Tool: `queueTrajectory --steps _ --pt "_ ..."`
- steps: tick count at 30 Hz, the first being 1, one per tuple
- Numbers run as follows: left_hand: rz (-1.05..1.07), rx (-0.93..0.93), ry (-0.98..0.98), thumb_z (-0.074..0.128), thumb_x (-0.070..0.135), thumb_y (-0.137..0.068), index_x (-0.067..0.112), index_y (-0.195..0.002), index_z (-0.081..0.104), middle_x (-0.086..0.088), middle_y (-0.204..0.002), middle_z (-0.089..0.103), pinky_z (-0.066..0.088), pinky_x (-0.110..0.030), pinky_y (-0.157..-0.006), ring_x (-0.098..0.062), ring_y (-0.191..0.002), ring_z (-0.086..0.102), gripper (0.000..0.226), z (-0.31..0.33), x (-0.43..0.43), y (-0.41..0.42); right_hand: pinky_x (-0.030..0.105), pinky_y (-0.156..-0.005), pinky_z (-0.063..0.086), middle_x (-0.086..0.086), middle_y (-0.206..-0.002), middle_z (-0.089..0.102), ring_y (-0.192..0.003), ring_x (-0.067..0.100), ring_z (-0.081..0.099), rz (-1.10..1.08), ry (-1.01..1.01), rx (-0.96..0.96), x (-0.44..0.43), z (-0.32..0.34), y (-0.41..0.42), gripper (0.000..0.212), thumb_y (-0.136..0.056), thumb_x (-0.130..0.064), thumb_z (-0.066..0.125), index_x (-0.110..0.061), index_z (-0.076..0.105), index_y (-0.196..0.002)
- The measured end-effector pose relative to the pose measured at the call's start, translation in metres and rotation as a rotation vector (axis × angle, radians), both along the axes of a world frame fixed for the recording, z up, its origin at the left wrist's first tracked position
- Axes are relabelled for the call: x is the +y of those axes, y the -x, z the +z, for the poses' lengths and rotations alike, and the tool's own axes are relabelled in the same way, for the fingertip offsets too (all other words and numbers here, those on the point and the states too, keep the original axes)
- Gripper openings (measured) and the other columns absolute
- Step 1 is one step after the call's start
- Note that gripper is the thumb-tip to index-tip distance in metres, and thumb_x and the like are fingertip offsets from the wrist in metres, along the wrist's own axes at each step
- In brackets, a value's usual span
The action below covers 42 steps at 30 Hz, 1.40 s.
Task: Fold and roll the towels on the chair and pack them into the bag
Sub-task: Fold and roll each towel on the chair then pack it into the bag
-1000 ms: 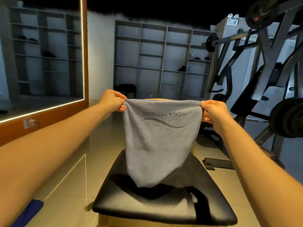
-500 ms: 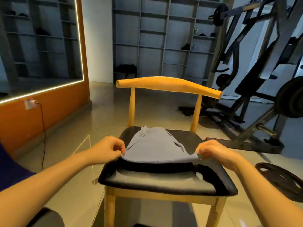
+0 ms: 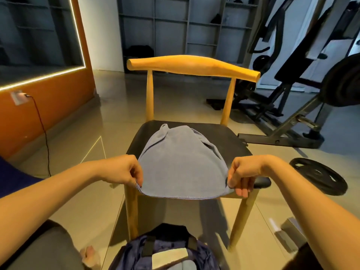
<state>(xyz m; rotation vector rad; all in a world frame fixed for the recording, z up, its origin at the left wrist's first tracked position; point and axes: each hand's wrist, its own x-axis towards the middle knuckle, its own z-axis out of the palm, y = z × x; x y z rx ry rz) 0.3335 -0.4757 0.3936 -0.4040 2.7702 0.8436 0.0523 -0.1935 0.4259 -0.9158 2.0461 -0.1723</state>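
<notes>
Chair (image 3: 229, 141): stands centre, black padded seat, wooden back.
Bag (image 3: 165, 254): sits open on the floor just before the chair.
Towel (image 3: 183, 166): lies doubled on the seat, far end rumpled, near hem overhanging the front edge. Judged light, soft and limp, unlikely to slip; best taken at the near corners and kept taut.
Left hand (image 3: 120, 170): pinches the near left corner, fingers (image 3: 137, 178) curled.
Right hand (image 3: 243, 172): pinches the near right corner; spare fingers (image 3: 241, 191) curled under.

Wooden chair (image 3: 192, 68) with black seat, grey-blue towel (image 3: 182, 168) spread on it, near edge overhanging
</notes>
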Motion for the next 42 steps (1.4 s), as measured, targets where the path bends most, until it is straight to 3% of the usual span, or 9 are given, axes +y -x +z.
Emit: queueTrajectory --steps 5,9,13,18,21,24,31,37,42 --pt "-0.077 -0.106 0.101 0.072 0.011 -0.089 0.021 -0.100 0.076 0.001 -0.092 0.072 0.062 -0.027 -0.078 -0.021 -0.086 0.070 0.016 0.000 0.011 0.006 0.038 -0.081 0.062 0.017 -0.094 0.077 -0.080 0.028 0.074 0.051 -0.101 0.012 -0.005 -0.004 -0.006 0.016 -0.098 -0.016 0.066 -0.005 0.076 -0.104" --pt "-0.091 -0.113 0.098 0.073 0.023 -0.091 0.018 -0.100 0.078 0.005 -0.086 0.075 0.058 -0.019 -0.071 -0.014 -0.080 0.073 0.012 0.016 0.018 0.022 0.033 -0.074 0.061 0.016 -0.092 0.077 -0.075 0.024 0.073 0.055 -0.056 0.035 -0.014 0.001 -0.001 0.016 -0.098 -0.013 0.065 -0.004 0.075 -0.104" --pt "0.025 0.100 0.146 0.069 0.031 -0.094 0.027 -0.087 0.077 0.012 -0.081 0.074 0.061 -0.025 -0.078 -0.006 -0.077 0.071 0.010 0.024 0.015 0.058 0.025 -0.057 0.053 0.012 -0.080 0.076 -0.065 0.020 0.070 -0.052 0.217 0.119 -0.031 0.011 0.022 0.013 -0.095 -0.016 0.069 -0.004 0.075 -0.095" --pt "0.169 0.374 0.184 0.062 0.036 -0.098 0.019 -0.123 0.067 0.007 -0.120 0.067 0.049 -0.025 -0.092 -0.011 -0.106 0.063 0.030 -0.002 0.027 0.126 0.023 -0.050 0.051 0.012 -0.072 0.073 -0.059 0.018 0.066 -0.276 0.650 0.232 -0.070 -0.002 0.052 0.014 -0.094 -0.008 0.066 -0.006 0.073 -0.082" --pt "0.166 0.308 0.353 0.050 0.051 -0.100 0.014 -0.123 0.059 -0.003 -0.128 0.059 0.045 -0.043 -0.101 -0.023 -0.115 0.055 0.045 -0.026 0.031 0.158 0.022 -0.050 0.051 0.008 -0.076 0.072 -0.065 0.018 0.065 -0.299 0.744 0.267 -0.099 -0.018 0.065 0.013 -0.094 -0.010 0.067 -0.013 0.073 -0.083" --pt "0.176 0.175 0.514 0.031 0.064 -0.102 0.014 -0.154 0.034 -0.007 -0.156 0.038 0.028 -0.040 -0.120 -0.025 -0.141 0.036 0.073 -0.045 0.030 0.169 0.025 -0.059 0.052 -0.002 -0.078 0.071 -0.070 0.011 0.065 -0.274 0.785 0.346 -0.127 -0.026 0.081 0.012 -0.092 -0.014 0.070 -0.020 0.075 -0.082" --pt "0.141 0.200 0.556 0.019 0.067 -0.101 0.019 -0.160 0.020 -0.003 -0.166 0.021 0.010 -0.039 -0.125 -0.021 -0.152 0.020 0.076 -0.054 0.028 0.168 0.032 -0.083 0.056 -0.004 -0.097 0.073 -0.092 0.011 0.066 -0.105 0.738 0.319 -0.179 -0.033 0.097 0.010 -0.088 -0.024 0.076 -0.020 0.079 -0.097" --pt "0.117 0.211 0.562 0.022 0.068 -0.101 0.020 -0.158 0.028 -0.001 -0.161 0.031 0.020 -0.035 -0.121 -0.019 -0.147 0.029 0.075 -0.050 0.027 0.168 0.030 -0.069 0.053 -0.002 -0.080 0.072 -0.076 0.012 0.065 -0.037 0.692 0.346 -0.192 -0.027 0.102 0.009 -0.092 -0.018 0.072 -0.013 0.078 -0.086" --pt "0.109 0.227 0.588 0.012 0.081 -0.084 0.027 -0.133 0.050 0.006 -0.130 0.052 0.038 -0.034 -0.105 -0.015 -0.117 0.047 0.083 -0.047 0.016 0.173 0.018 -0.053 0.045 0.000 -0.065 0.067 -0.055 0.006 0.056 -0.284 0.749 0.152 -0.174 -0.021 0.120 0.012 -0.093 -0.010 0.069 -0.006 0.076 -0.085"
